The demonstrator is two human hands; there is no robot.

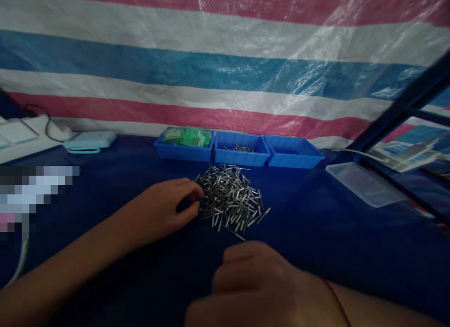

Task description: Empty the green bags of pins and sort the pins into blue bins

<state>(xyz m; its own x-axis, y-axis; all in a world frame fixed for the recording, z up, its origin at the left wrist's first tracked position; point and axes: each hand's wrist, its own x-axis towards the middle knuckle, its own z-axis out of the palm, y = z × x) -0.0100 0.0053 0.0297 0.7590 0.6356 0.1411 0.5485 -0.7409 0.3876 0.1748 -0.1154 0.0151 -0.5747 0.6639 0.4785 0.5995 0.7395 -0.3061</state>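
Table with a smooth dark blue top [302, 233] is carrying everything, and near its far side a row of three blue rectangular plastic boxes [242, 157] is standing just beyond a loose pile of slim silver metal pins [232, 196]. This pile is lying directly to the right of the bare left hand [177, 203], which is the nearer one; from the bare right hand [251, 282] it is lying ahead and slightly to the left, well clear of it. Pins are pointing in many directions, so no common long axis is showing. The right hand is forming a fist-like shape; its fingertips are hidden, so I cannot tell whether it is holding something. The left hand is bordering the pile, its thumb and forefinger curving with a small gap between. One stray pin [234, 233] is slanting toward the right hand.
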